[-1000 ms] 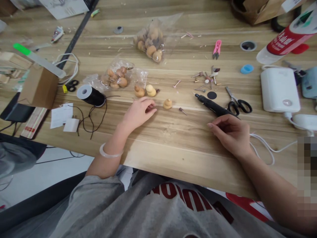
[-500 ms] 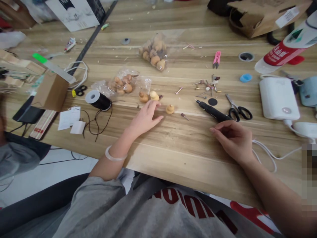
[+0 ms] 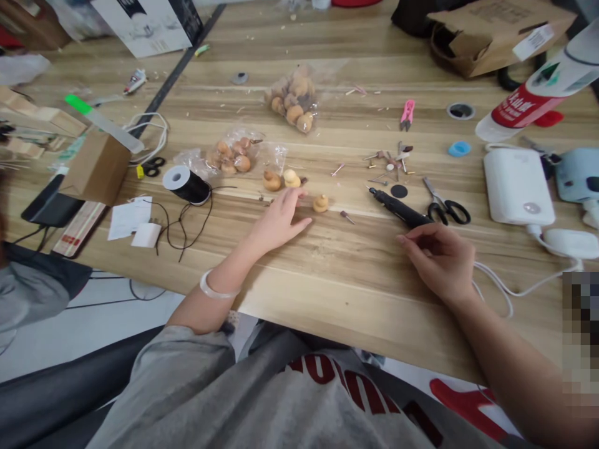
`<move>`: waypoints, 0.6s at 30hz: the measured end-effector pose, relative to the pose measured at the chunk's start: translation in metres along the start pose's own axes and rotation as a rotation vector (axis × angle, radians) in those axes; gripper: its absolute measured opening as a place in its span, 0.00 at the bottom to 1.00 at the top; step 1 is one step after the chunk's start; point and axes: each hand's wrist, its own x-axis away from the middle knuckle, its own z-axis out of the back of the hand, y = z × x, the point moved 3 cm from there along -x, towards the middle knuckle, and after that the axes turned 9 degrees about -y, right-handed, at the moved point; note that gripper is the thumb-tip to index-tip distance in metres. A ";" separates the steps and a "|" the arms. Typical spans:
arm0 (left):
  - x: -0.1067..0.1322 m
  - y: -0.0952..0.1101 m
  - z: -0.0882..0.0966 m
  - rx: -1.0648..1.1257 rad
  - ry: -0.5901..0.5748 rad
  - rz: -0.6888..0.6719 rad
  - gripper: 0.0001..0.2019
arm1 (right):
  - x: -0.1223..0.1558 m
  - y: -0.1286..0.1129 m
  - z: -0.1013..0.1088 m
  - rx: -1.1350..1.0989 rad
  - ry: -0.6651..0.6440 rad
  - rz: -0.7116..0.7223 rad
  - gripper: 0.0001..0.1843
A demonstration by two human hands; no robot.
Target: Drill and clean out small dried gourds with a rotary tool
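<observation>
My left hand is open over the table, its fingers stretched forward and the thumb apart. Just right of its fingertips sits a small, rounded tan carved piece with a knob on top. Beyond the fingers are a pale yellow piece and a browner one of similar form. My right hand rests with curled fingers, thumb and forefinger close together; whether anything is between them cannot be seen. At its fingers lies a black pen-shaped rotary tool, tip pointing away to the left.
Scissors, a black disc and several small grinding bits lie beyond my right hand. Clear bags of brown rounded pieces and a spool of black cord are left. A white power box and bottle stand right.
The view has shifted slightly. Both hands keep nearly the same pose, and the carved pieces and the rotary tool stay where they were on the table.
</observation>
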 end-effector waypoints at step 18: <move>-0.002 0.003 0.000 -0.059 -0.026 -0.025 0.21 | -0.019 0.002 0.027 0.498 0.035 0.040 0.13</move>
